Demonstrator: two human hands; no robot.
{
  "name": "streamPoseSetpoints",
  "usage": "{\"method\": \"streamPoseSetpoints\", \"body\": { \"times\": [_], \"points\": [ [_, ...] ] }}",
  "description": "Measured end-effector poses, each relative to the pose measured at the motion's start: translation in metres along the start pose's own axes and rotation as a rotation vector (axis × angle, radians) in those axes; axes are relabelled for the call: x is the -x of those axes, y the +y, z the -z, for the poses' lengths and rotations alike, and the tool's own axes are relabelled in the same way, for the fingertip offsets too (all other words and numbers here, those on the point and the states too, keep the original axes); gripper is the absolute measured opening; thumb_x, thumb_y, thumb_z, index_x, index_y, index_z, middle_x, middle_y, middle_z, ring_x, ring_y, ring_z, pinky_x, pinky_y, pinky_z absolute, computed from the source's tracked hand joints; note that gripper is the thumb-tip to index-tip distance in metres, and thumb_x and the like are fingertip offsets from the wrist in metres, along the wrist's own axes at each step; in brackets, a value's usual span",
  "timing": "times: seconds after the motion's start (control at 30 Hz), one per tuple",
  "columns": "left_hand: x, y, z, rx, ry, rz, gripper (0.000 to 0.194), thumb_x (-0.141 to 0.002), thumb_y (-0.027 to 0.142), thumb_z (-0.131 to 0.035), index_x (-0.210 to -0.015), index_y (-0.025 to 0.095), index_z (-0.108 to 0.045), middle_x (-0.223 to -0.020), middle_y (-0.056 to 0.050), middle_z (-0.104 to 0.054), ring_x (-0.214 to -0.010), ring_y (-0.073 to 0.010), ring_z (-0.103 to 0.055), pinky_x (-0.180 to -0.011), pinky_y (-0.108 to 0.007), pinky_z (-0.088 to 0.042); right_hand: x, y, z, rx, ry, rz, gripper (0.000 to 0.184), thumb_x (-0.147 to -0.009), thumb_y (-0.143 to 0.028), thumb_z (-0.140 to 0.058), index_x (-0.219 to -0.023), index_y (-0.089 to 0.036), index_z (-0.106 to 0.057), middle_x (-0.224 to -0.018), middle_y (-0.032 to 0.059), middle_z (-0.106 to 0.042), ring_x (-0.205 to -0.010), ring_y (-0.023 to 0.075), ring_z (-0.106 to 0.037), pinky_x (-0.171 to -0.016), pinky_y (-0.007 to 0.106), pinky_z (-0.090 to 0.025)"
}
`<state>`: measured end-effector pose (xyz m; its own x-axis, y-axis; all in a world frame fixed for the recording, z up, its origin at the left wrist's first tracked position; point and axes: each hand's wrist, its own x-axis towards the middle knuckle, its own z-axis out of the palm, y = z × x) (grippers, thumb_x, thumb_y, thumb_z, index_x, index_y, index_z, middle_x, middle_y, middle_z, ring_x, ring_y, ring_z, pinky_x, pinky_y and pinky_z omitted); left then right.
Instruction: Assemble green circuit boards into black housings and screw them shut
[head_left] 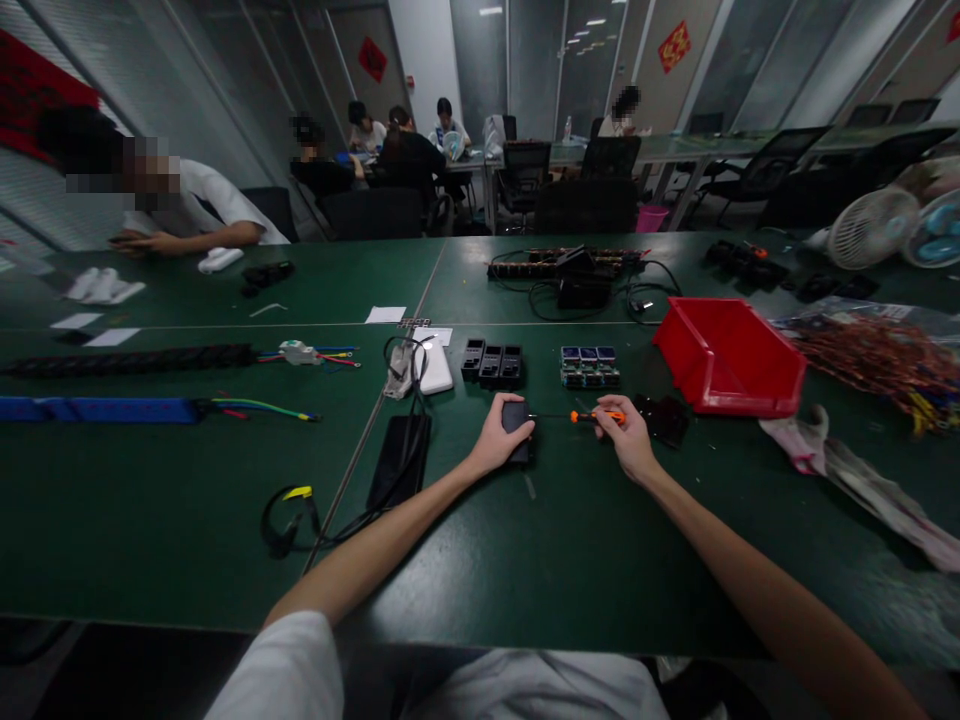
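Observation:
My left hand (504,436) is closed around a small black plastic case (517,445) above the green table. In my right hand (627,436) is an orange-handled screwdriver (592,416), held level with its thin shaft pointing left. The shaft's tip meets or nearly meets the right side of the case; contact is too small to tell. Beyond my left hand stand several open black housings (491,363) in a row. Circuit boards with blue displays (589,366) lie farther right. Dark flat pieces (664,420) rest beside my right hand, partly hidden by it.
A red bin (739,375) stands on the right, near bundled brown wires (877,360) and a crumpled pale cloth (862,475). Left of my arm lie a black cable (300,535), a black phone-like slab (399,455), a white box (433,365) and a blue strip (97,409). A person (202,205) sits across the table.

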<state>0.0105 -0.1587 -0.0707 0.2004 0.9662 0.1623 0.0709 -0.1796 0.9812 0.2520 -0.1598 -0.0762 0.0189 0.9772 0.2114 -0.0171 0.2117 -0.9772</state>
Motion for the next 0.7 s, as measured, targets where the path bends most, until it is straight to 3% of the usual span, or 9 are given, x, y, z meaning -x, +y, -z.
{"method": "streamPoseSetpoints", "body": {
  "times": [0.4,0.7],
  "points": [
    [-0.002,-0.0059,-0.0003,-0.029,0.015,-0.008,0.044,-0.078,0.036,-0.063,-0.113,0.021,-0.042,-0.092,0.0,-0.053,-0.064,-0.0087,-0.059,-0.061,-0.023,-0.05,-0.0018,0.0042,-0.0005,-0.056,-0.007,0.009,0.031,-0.077,-0.032,-0.068,-0.102,-0.023,-0.053,-0.095,0.0019,-0.056,-0.062,0.0105,-0.051,-0.054,0.026,-0.044],
    [-0.0012,-0.0042,-0.0001,-0.02,0.009,0.008,0.045,-0.077,0.038,-0.064,-0.113,0.021,-0.042,-0.092,-0.001,-0.054,-0.064,-0.0091,-0.059,-0.062,-0.023,-0.05,0.0002,-0.0019,-0.0007,-0.027,-0.031,0.031,0.028,-0.076,-0.031,-0.069,-0.099,-0.023,-0.055,-0.099,0.0038,-0.058,-0.075,0.0148,-0.056,-0.07,0.032,-0.051]
  ]
}}
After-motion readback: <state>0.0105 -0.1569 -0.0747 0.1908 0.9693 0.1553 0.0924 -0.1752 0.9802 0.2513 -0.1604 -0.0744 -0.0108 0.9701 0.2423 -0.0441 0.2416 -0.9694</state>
